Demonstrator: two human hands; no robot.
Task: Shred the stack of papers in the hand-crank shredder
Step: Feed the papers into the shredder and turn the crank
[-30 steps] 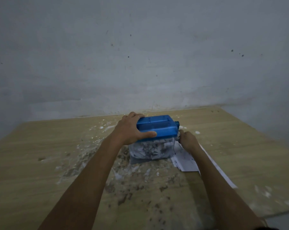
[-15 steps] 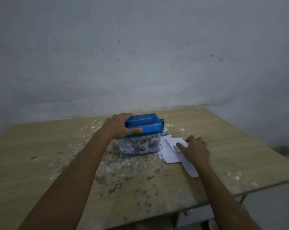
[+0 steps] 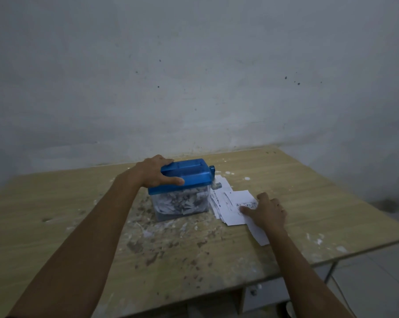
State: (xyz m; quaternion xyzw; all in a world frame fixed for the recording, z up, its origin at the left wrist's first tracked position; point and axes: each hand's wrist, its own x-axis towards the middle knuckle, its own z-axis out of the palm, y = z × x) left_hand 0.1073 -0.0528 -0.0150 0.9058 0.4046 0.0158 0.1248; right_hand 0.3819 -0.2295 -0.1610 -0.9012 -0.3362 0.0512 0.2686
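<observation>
A small hand-crank shredder (image 3: 184, 180) with a blue lid and a clear bin full of white shreds stands on the wooden table (image 3: 56, 221). My left hand (image 3: 156, 172) grips the left end of the blue lid, thumb along its front edge. The crank (image 3: 213, 177) sticks out on the shredder's right side, untouched. A loose stack of printed white papers (image 3: 228, 203) lies just right of the shredder. My right hand (image 3: 268, 212) rests flat on the near right part of that stack, thumb on the top sheet.
Paper scraps and dark stains litter the table in front of and left of the shredder. A grey wall rises behind the table. The table's right edge drops to a tiled floor (image 3: 377, 283), with a metal leg (image 3: 331, 270) below.
My right hand left the crank side of the shredder and came down onto the paper stack. The left hand stays on the lid. The view has pulled back.
</observation>
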